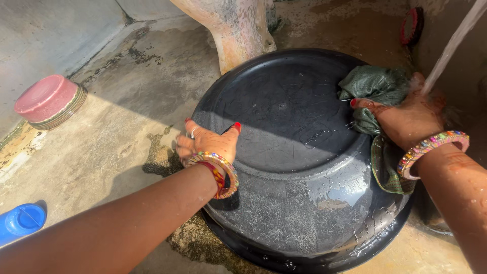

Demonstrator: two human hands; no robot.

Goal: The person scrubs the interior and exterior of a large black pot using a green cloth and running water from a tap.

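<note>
A: What's in the middle?
B: Big black tub (299, 167), round, plastic by the look, turned upside down on the wet concrete floor (116, 137). Its flat base faces up: smooth and glossy in the centre, pebbled texture lower down, wide rim at the bottom edge. Water beads on it.

A: Hands?
B: Left hand (208, 144) lies flat on the tub's left shoulder, fingers spread, palm down, gripping nothing. Bangles at the wrist, red nails. Right hand (408, 119) is pressed on the tub's upper right, fingers closed on a dark green cloth (378, 86). The cloth is a coarse weave, wet, bunched under the hand, with a tail hanging down the tub's right side.

A: Water source?
B: A thin stream of water (451, 48) falls diagonally from the top right and lands at the right hand's knuckles. I can't see a tap.

A: Surroundings?
B: A pink bowl (48, 101), upturned, with a ribbed rim, sits well apart at the left. A blue plastic container (20, 220) is at the left edge, partly cut off. A pale curved base of something (236, 30) stands just behind the tub; can't tell what. The floor is rough, stained and damp around the tub.
</note>
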